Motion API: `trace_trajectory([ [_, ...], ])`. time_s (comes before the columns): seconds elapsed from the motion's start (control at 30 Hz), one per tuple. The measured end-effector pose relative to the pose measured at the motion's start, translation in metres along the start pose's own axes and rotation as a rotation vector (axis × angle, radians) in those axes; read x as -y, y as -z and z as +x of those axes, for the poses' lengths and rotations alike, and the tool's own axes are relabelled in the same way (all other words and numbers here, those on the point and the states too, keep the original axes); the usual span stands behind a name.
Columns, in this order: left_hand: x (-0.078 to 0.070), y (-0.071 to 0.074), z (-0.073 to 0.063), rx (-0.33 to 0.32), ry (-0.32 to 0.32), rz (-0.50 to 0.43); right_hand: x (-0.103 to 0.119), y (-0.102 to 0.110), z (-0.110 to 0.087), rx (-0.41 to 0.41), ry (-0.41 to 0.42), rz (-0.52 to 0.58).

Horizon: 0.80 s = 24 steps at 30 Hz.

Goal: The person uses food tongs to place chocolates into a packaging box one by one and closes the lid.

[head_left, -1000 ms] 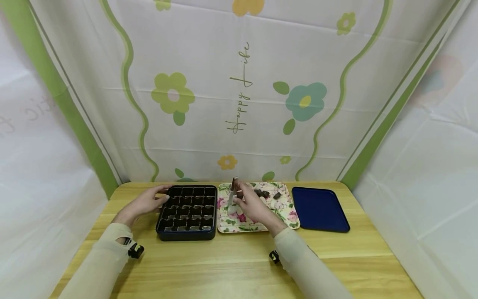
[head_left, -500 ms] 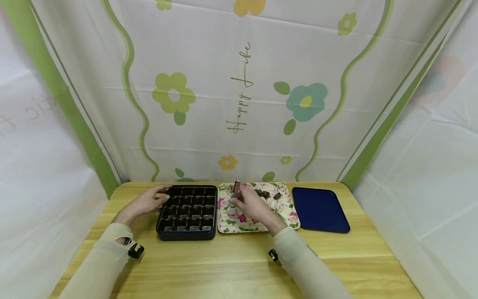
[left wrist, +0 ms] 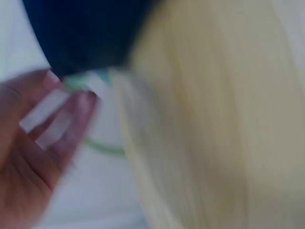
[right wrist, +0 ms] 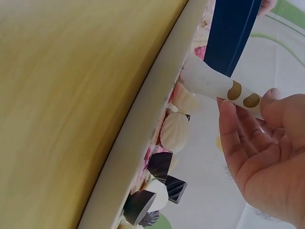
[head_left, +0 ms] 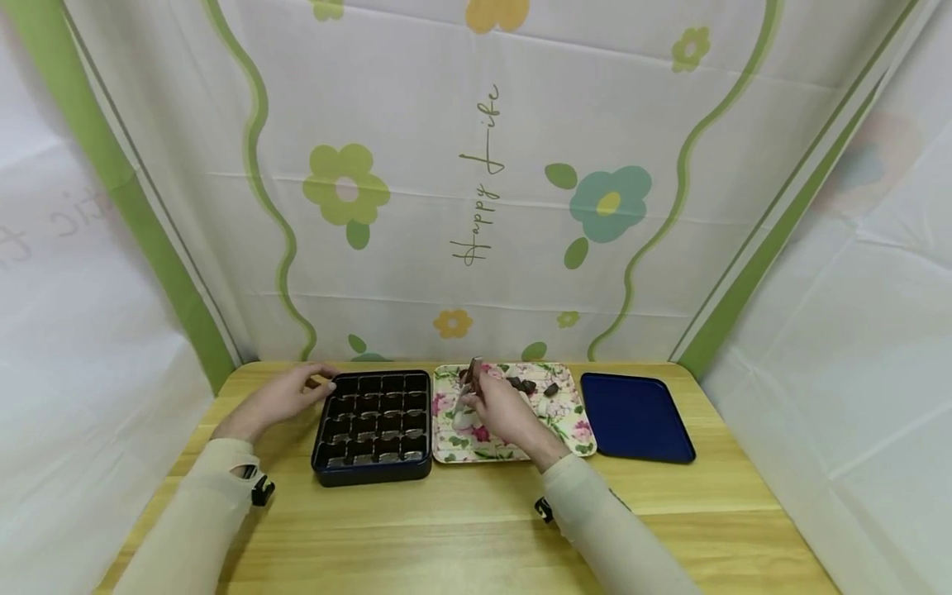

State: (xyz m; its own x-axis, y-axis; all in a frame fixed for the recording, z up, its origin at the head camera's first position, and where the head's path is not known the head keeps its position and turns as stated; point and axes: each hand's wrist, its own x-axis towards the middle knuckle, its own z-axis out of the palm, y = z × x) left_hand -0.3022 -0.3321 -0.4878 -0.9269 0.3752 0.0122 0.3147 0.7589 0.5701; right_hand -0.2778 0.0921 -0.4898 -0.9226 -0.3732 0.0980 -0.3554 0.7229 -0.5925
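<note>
My right hand [head_left: 506,409] pinches a slim utensil [right wrist: 207,81] between thumb and fingers. The utensil has a broad pale end, two gold oval marks and a brown-looking upper part in the head view; its kind cannot be made out. Its broad end points down over the flowered tray [head_left: 494,457]. Several dark chocolates [head_left: 551,389] and white shell-shaped chocolates [right wrist: 175,132] lie on that tray. My left hand [head_left: 286,395] has its fingertips at the back left corner of a dark blue box [head_left: 372,477] with small compartments. The left wrist view is blurred.
A flat blue lid [head_left: 638,417] lies right of the tray. All stand on a wooden table [head_left: 461,537] before a white flower-print curtain [head_left: 461,165]. Similar white sheets hang at both sides.
The box has turned slightly, its front left edge a little nearer me. My left hand has shifted left. My right hand has tilted the utensil over the tray while staying in about the same place.
</note>
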Motion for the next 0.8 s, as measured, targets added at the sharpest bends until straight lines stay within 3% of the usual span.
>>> trace_trajectory([
  [0.1, 0.007, 0.000, 0.005, -0.036, -0.094, 0.173, 0.000, 0.000, 0.000, 0.003, -0.004, -0.009],
  [0.3, 0.010, 0.000, 0.006, -0.055, -0.230, 0.298, -0.004, 0.000, 0.000, 0.011, 0.017, 0.025],
  [0.33, 0.010, 0.001, 0.006, -0.053, -0.240, 0.311, -0.019, -0.007, 0.005, 0.000, 0.053, 0.023],
  [0.53, 0.017, 0.003, 0.006, -0.031, -0.280, 0.336, -0.022, -0.009, 0.004, -0.019, 0.062, 0.004],
  [0.57, 0.018, 0.004, 0.006, -0.027, -0.283, 0.329, -0.007, -0.003, -0.002, -0.014, 0.029, 0.005],
  [0.8, 0.016, 0.006, 0.005, -0.028, -0.278, 0.324, 0.004, 0.000, -0.010, -0.054, -0.017, 0.014],
])
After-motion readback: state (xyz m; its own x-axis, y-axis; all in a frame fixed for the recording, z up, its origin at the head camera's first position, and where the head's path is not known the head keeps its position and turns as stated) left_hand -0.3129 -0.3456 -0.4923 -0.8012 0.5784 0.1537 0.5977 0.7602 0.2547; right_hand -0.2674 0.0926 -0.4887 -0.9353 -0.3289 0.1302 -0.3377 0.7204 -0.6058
